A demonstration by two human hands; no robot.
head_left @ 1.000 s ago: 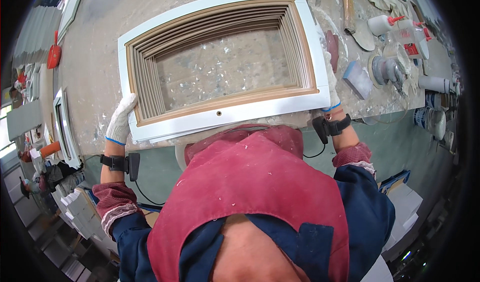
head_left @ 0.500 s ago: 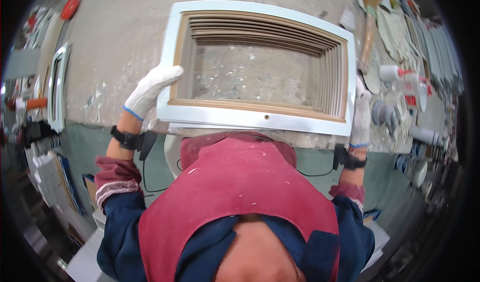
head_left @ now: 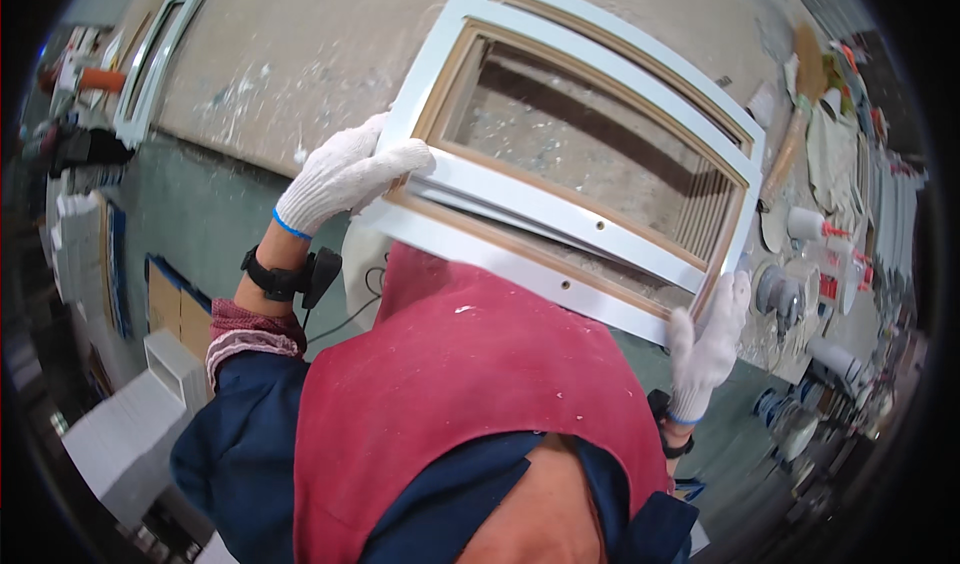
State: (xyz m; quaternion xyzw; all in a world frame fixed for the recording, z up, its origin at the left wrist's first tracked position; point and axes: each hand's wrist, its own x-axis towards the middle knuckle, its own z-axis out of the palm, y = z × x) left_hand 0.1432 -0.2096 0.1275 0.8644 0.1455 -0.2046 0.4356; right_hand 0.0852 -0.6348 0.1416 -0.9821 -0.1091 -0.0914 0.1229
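Observation:
My left hand, in a white knit glove, grips the left side of a white rectangular frame with a tan inner edge; its thumb lies over the frame and the other fingers are partly hidden. This frame overhangs the bench's near edge. Through its opening shows the near bar of a second white frame, whose far bar sticks out beyond. More stacked frames show below as layered edges. My right hand, gloved too, is at the near right corner with thumb and fingers apart; whether it touches the frame I cannot tell.
The paint-spotted bench carries another white frame at far left. On the right stand bottles with red tops, a grey tool, a brush and a pale cloth. White boxes are at lower left.
The top frame has come toward me and turned clockwise, out of line with the frames below. My left hand has moved right with it; my right hand has moved nearer to me.

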